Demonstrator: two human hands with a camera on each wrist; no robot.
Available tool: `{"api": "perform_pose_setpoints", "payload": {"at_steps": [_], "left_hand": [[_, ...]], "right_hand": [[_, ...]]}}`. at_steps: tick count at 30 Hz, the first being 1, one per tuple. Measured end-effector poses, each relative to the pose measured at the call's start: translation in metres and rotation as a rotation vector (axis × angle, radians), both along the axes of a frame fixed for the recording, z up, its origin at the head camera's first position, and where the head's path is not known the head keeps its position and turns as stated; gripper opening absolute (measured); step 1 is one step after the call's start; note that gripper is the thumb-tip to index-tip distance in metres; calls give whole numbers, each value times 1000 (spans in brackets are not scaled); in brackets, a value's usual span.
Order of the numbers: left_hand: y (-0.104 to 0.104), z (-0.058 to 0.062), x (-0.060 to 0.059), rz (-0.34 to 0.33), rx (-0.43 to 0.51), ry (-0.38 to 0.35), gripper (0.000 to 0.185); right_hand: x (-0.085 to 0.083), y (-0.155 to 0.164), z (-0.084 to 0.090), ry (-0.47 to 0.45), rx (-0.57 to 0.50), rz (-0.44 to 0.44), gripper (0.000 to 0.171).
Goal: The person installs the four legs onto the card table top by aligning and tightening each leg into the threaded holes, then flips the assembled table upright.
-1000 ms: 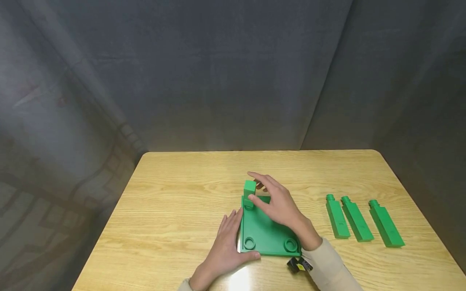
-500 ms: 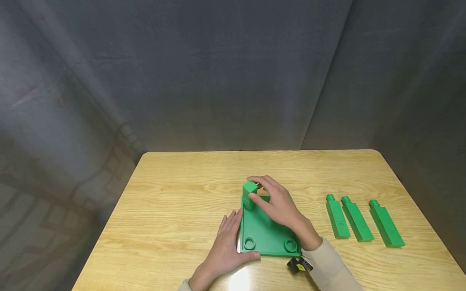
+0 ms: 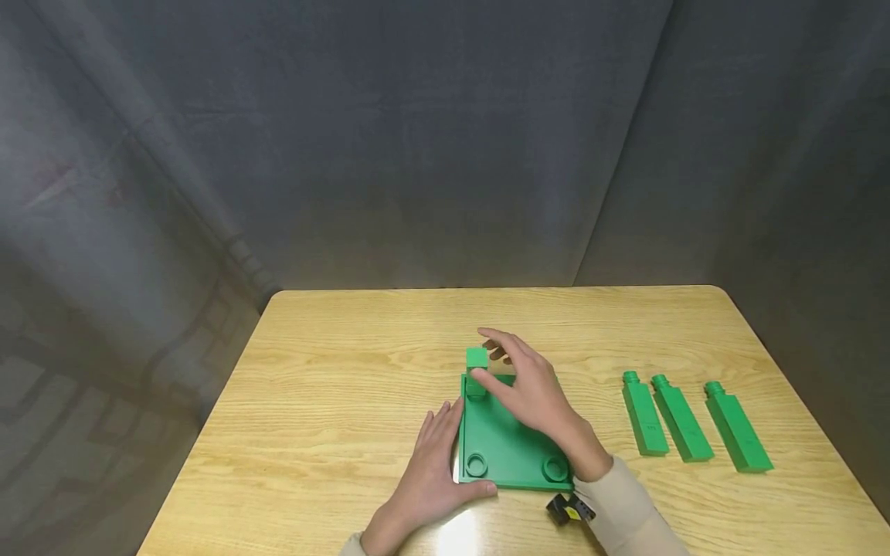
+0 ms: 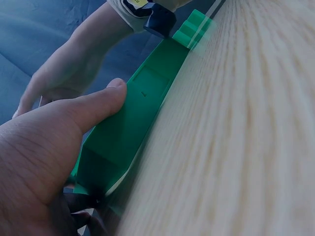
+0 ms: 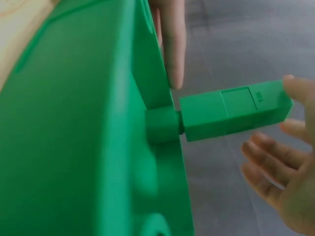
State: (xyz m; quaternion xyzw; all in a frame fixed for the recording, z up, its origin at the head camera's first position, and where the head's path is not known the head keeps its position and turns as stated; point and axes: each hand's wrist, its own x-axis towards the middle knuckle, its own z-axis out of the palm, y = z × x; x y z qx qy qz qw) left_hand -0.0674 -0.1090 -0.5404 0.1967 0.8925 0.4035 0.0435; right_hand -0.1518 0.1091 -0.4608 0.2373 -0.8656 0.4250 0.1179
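A green square tabletop (image 3: 511, 432) lies with its raised round sockets upward. One green table leg (image 3: 477, 378) stands upright in its far left socket; the right wrist view shows the leg (image 5: 226, 113) seated there, its thread mostly hidden. My right hand (image 3: 535, 394) is around the leg's upper end, thumb touching its near side, other fingers spread behind with a visible gap. My left hand (image 3: 431, 471) braces the tabletop's near left corner: straight fingers lie along the left edge, and the thumb (image 4: 106, 98) presses the near side.
Three green table legs with threaded ends lie at the right: a left one (image 3: 647, 417), a middle one (image 3: 683, 421) and a right one (image 3: 740, 432). A black wrist camera (image 3: 570, 510) sits by my right sleeve. Grey curtains surround the wooden table (image 3: 334, 401).
Half a second ago my right fingers were closer round the leg, which was turned cornerwise. Now it faces square and the fingers have spread away from it. My left hand has stayed put.
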Motion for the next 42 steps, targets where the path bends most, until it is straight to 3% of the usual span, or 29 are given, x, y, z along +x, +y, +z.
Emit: {"api": "perform_pose_setpoints", "payload": {"at_steps": [5, 9, 21, 27, 32, 38, 42], "left_hand": [[0, 1, 0, -6, -4, -2, 132], [0, 2, 0, -6, -4, 3, 132], [-1, 1, 0, 4, 7, -10, 132], [0, 2, 0, 4, 0, -3, 132], [0, 2, 0, 0, 1, 5, 132], [0, 3, 0, -1, -1, 15, 132], [0, 3, 1, 0, 2, 12, 132]], "right_hand": [[-1, 7, 3, -31, -26, 143, 49], [-1, 9, 3, -46, -5, 171, 43], [0, -4, 2, 21, 21, -34, 43], [0, -5, -1, 20, 16, -64, 47], [0, 0, 3, 5, -7, 27, 54], [-1, 7, 8, -29, -11, 184, 48], [-1, 8, 8, -31, 0, 206, 47]]}}
